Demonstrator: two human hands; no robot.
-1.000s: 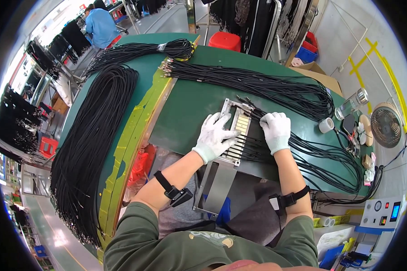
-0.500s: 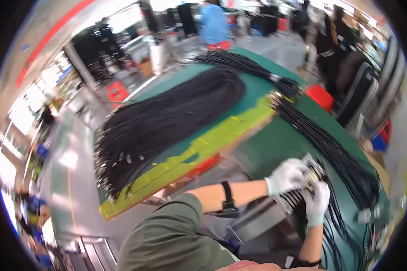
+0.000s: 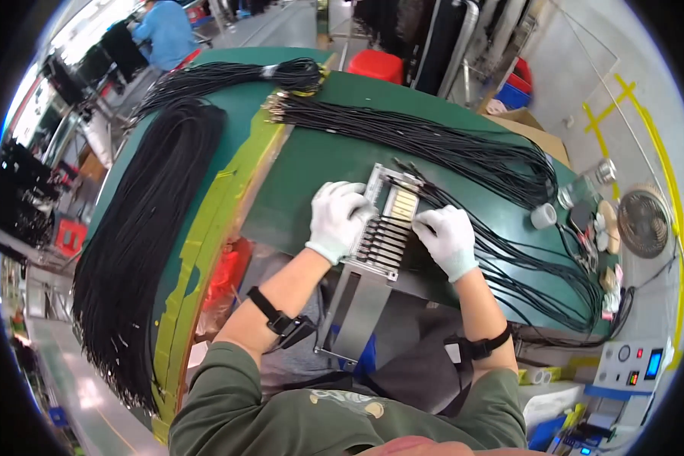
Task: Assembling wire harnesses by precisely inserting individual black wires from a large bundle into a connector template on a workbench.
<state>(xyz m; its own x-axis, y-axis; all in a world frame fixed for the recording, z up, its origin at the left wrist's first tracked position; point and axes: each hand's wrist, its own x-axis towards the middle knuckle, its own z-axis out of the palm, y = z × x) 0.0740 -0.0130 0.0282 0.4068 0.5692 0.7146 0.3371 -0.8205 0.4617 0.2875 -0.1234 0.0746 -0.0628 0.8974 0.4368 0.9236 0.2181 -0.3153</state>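
Note:
A silver metal fixture (image 3: 365, 264) with a row of parallel slots lies near the green table's front edge. Black cable ends fill several of its slots, and pale yellow strips show in the far ones. My left hand (image 3: 340, 220), in a white glove, is closed at the fixture's left side, fingertips by the cable ends. On the opposite side my right hand (image 3: 448, 239), also gloved, pinches close to the fixture's right edge. What either hand holds, if anything, is too small or hidden to make out. Loose black cables (image 3: 501, 254) run rightward from behind the fixture.
A bundle of black cables (image 3: 410, 137) lies across the far side of the table (image 3: 319, 163). To the left, a thick heap of black cables (image 3: 148, 220) lies beyond a yellow-taped edge (image 3: 220, 190). A glass jar (image 3: 577, 192), white cup (image 3: 543, 216) and small fan (image 3: 644, 220) stand right.
The view has swung to the right. My hands, close together over the fixture's far end before, are now apart on its two sides.

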